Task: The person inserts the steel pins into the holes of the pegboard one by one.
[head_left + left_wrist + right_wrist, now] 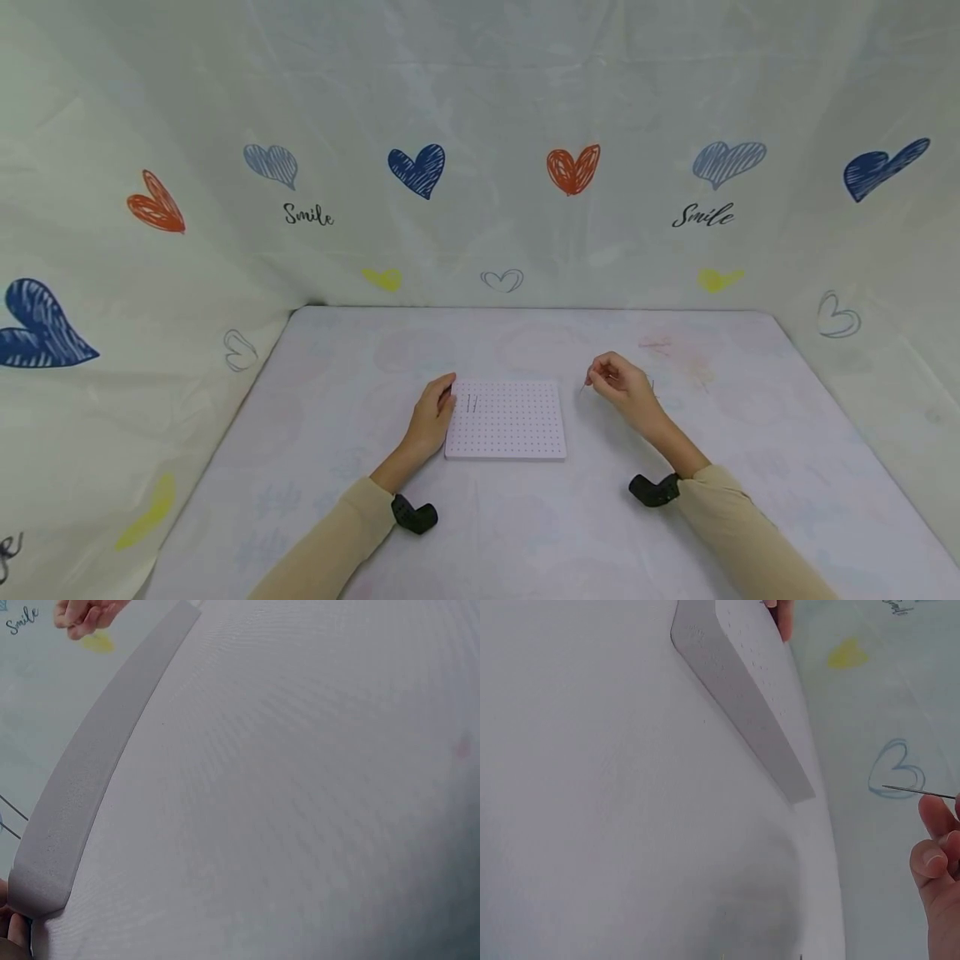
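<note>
A white board with rows of small holes (517, 421) lies flat on the table. Two thin dark needles (471, 403) stand upright in its upper left part. My left hand (429, 417) grips the board's left edge; in the left wrist view some of its fingers (16, 930) show at the board's corner. To the right of the board, my right hand (621, 387) is raised above the table. Between thumb and fingertips it pinches a thin metal needle (915, 791), whose point sticks out free of the board.
Thin dark slivers (652, 385) show just behind my right hand, too small to make out. The white table (495, 533) carries faint coloured stains. A pale curtain (495, 100) printed with hearts hangs behind and at both sides.
</note>
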A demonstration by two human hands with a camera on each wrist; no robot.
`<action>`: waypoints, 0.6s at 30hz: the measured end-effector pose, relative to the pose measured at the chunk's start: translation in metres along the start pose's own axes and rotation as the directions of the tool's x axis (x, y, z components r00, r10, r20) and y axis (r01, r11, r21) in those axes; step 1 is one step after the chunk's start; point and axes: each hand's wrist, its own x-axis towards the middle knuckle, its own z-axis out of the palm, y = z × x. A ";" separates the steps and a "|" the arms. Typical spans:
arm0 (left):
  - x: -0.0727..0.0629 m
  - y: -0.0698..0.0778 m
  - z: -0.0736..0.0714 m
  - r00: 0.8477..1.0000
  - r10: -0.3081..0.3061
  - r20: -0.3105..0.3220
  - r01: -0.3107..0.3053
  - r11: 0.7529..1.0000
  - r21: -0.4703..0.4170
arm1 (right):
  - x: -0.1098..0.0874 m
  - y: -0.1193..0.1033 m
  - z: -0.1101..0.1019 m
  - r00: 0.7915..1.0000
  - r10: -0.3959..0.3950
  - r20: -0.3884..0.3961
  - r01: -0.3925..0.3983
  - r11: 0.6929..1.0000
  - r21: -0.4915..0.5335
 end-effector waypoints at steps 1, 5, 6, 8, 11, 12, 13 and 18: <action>0.000 0.000 0.000 1.000 0.000 -0.001 0.000 1.000 -0.003 | 0.002 -0.001 0.002 1.000 -0.007 0.004 0.007 1.000 0.003; -0.001 0.001 0.000 1.000 0.000 0.000 0.000 1.000 -0.015 | 0.007 -0.004 0.011 0.999 -0.047 0.018 0.046 0.999 0.017; -0.001 0.001 0.000 1.000 0.000 0.002 0.000 1.000 -0.019 | 0.008 -0.005 0.013 0.998 -0.055 0.022 0.054 0.998 0.024; -0.001 0.002 0.000 1.000 0.000 0.005 0.000 1.000 -0.020 | 0.010 -0.007 0.017 0.997 -0.064 0.032 0.063 0.997 0.036; -0.001 0.002 -0.001 1.000 0.001 0.004 -0.001 1.000 -0.022 | 0.014 -0.009 0.024 0.997 -0.062 0.052 0.058 0.995 0.077; -0.001 0.002 -0.001 1.000 0.001 0.003 -0.001 1.000 -0.023 | 0.015 -0.010 0.026 0.996 -0.059 0.060 0.054 0.994 0.091; -0.001 0.002 -0.001 1.000 0.002 0.002 -0.002 1.000 -0.023 | 0.015 -0.011 0.029 0.996 -0.057 0.066 0.050 0.994 0.102; 0.000 0.002 -0.001 1.000 0.002 0.005 -0.002 1.000 -0.028 | 0.018 -0.016 0.040 0.996 -0.033 0.088 0.023 0.993 0.112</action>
